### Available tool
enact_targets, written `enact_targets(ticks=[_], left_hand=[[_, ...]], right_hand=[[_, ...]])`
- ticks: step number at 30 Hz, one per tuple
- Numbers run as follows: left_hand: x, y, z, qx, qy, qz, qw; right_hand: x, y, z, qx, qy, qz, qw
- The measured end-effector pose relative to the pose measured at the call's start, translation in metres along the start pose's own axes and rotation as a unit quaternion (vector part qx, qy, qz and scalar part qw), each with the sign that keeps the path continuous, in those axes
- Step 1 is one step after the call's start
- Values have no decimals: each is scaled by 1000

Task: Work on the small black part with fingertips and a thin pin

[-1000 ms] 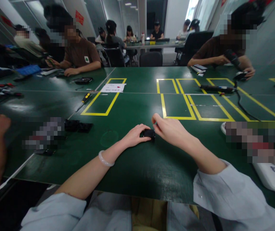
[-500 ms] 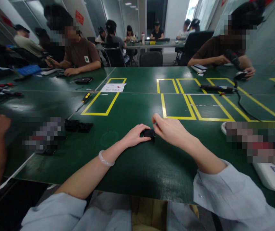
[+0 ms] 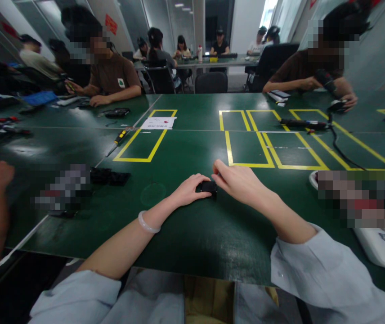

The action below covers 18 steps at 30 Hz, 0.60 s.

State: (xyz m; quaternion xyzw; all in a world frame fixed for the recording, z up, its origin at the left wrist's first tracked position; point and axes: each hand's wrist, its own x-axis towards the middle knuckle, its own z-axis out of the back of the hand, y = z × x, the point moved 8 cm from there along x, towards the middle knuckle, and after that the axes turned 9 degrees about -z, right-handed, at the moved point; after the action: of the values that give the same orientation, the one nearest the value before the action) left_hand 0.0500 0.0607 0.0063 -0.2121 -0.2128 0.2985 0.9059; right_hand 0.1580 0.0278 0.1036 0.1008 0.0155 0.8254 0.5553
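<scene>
- Hardly any movement can be made out since the earlier frame; at most, the right hand (image 3: 238, 181) has been shifted very slightly toward the small black object (image 3: 208, 186).
- The small black object is rested on the green table (image 3: 185, 238) and is taken as the landmark for every place given below.
- At its left end, it is gripped by the left hand (image 3: 190, 190), with the thumb laid along the near side and the fingers wrapped around the far side.
- Just beside its right end, the right hand is held with its fingers curled inward; whether contact is made, or anything small is pinched, cannot be told.
- The step in hand is judged to be fine handling: the object seems to be steadied by one hand while its right end is attended to by the other.
- For the next move, a steady left grip and careful placing of the right fingertips would seem to be called for.
- Beyond it and to the left, a screwdriver (image 3: 120, 137) and a paper sheet (image 3: 158, 123) are seen; well to its right, a white case (image 3: 381, 247) is partly blurred out.
</scene>
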Motion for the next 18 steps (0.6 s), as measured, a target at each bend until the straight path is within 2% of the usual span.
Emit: enact_targets(ticks=[18], left_hand=[[0, 2, -1, -9, 3, 6, 1000]], right_hand=[[1, -2, -3, -20, 6, -3, 1000]])
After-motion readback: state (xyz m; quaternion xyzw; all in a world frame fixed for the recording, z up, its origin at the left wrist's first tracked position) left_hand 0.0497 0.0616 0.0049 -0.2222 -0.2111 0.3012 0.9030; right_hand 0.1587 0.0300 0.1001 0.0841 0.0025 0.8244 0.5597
